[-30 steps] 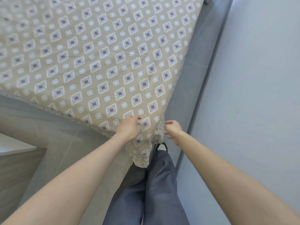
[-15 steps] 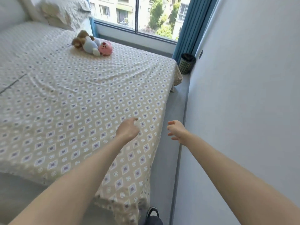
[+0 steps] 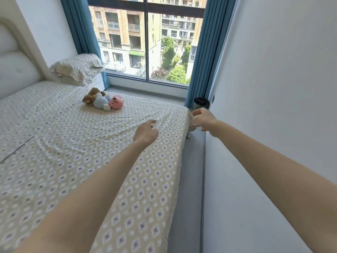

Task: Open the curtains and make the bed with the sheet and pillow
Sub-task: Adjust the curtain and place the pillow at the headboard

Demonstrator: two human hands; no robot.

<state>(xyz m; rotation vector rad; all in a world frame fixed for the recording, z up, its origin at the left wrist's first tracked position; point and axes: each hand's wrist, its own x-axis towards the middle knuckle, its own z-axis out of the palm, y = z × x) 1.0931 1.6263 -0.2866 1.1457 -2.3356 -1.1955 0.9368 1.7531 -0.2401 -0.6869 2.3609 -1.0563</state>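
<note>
Left hand (image 3: 145,133): fingers loosely curled, nothing in them, hovering over the sheet (image 3: 87,161) near the wall-side edge of the bed (image 3: 177,170), past its mid-length. Right hand (image 3: 204,119): loosely curled too, no cloth seen between the fingers. It is held out beyond the bed's wall-side edge, above the grey strip (image 3: 191,189) between bed and wall (image 3: 273,88). In view it overlaps the bed's far corner, where the sheet bunches and hangs down, and contact there can't be read. Sheet, count 1: beige with a diamond-and-circle print, spread over the whole bed top, with creases fanning across the far half. Pillow (image 3: 78,69), count 1: same print, off the bed, lying on a white cabinet (image 3: 95,81) just beyond the bed's head-end corner. Curtains (image 3: 82,33), count 2: blue panels, one pulled to each side of the window (image 3: 164,42) beyond the bed's far side, glass uncovered between them. Soft toys (image 3: 104,102) sit on the bed's far half: 1 pink, plus a brown and pale-blue lump that may be one toy or two, can't tell. Headboard (image 3: 12,70), count 1: white, padded, at the bed's head end. Bin (image 3: 201,104), count 1: small and dark, just past the bed's far corner. Both arms are bare and stretched forward.
</note>
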